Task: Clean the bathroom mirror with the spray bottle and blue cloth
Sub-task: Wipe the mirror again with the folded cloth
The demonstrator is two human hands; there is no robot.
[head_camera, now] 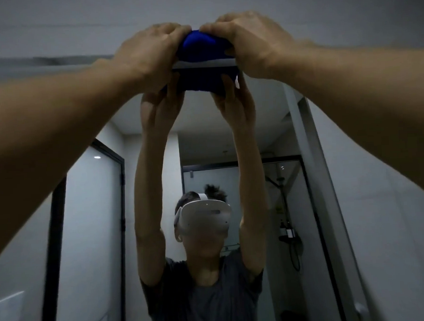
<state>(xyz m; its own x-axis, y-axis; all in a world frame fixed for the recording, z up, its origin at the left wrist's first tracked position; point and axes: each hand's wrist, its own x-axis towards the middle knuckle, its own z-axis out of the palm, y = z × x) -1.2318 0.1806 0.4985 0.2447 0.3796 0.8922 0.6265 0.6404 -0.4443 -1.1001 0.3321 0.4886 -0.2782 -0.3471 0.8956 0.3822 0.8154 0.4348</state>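
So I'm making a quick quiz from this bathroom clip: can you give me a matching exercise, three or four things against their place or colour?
Things:
1. blue cloth
2. left hand
3. right hand
4. mirror

Descriptions:
A. grips the cloth's right end
B. bunched between both hands at the mirror's top edge
C. reflects the person and a shower behind
D. grips the cloth's left end

Pairs: 1-B, 2-D, 3-A, 4-C
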